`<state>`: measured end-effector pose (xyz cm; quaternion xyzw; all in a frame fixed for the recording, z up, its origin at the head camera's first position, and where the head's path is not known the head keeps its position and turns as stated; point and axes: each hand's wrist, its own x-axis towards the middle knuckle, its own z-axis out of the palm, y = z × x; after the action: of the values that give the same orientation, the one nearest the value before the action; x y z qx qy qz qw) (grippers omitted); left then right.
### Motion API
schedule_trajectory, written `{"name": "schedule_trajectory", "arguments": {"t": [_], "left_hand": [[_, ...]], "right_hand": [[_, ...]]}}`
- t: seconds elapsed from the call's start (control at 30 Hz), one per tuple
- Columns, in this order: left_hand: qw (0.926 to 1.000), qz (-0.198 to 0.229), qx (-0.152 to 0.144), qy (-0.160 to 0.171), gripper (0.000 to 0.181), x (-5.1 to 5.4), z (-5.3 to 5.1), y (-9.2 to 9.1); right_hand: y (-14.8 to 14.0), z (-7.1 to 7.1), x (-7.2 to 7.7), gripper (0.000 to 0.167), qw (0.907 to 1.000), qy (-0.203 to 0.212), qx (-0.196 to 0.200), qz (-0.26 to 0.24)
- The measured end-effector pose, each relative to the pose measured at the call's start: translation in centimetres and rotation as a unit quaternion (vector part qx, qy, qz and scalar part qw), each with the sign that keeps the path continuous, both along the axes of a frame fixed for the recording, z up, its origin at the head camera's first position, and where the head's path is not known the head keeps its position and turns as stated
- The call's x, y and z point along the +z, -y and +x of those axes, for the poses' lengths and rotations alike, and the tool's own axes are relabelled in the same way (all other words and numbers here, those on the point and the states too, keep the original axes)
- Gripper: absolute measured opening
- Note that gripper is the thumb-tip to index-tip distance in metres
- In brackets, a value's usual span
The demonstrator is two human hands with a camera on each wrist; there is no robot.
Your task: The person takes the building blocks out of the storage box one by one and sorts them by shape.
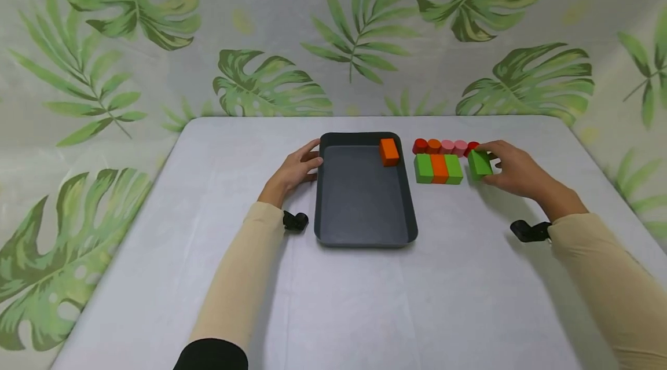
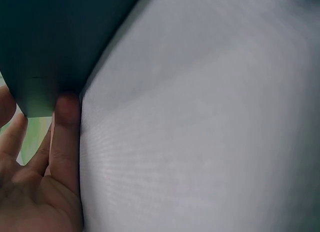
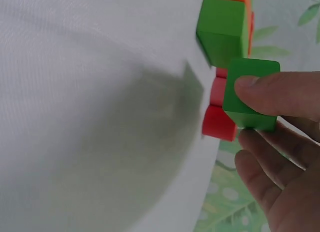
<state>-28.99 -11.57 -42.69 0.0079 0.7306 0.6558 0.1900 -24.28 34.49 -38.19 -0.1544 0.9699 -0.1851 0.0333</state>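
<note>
In the head view, my left hand (image 1: pixel 294 172) touches the left edge of a dark grey baking tray (image 1: pixel 411 225) near its upper corner. Its fingers look fairly straight against the tray's side wall (image 2: pixel 37 94) in the left wrist view. An orange block (image 1: pixel 388 153) lies in the tray's upper right corner. To the right, my right hand (image 1: pixel 513 168) pinches a green block (image 3: pixel 252 86) between thumb and fingers. This block appears raised off the cloth, beside a row of green (image 1: pixel 424 169), orange (image 1: pixel 439 169) and green blocks.
Behind the row of blocks stand several short cylinders, among them a red cylinder (image 1: pixel 420 146), an orange cylinder (image 1: pixel 433 146) and a pink cylinder (image 1: pixel 447 147). A white cloth (image 1: pixel 339 306) covers the table. A leaf-patterned sheet (image 1: pixel 271 28) hangs behind it.
</note>
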Motion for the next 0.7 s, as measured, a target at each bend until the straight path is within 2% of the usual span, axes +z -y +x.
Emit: {"name": "schedule_trajectory", "arguments": {"t": [0.2, 0.5, 0.7], "left_hand": [[1.0000, 0.000, 0.001, 0.004, 0.061, 0.1, 0.0, 0.1], [1.0000, 0.004, -0.003, 0.000, 0.061, 0.2, 0.0, 0.0], [1.0000, 0.002, -0.001, -0.003, 0.061, 0.1, 0.0, 0.0]], "right_hand": [[0.2, -0.5, -1.0, 0.057, 0.9999, 0.012, -0.005, -0.012], [0.4, -0.9, -1.6, 0.048, 0.9991, 0.033, -0.021, -0.020], [0.8, -1.1, -2.3, 0.043, 0.9986, 0.026, -0.021, -0.041]]}}
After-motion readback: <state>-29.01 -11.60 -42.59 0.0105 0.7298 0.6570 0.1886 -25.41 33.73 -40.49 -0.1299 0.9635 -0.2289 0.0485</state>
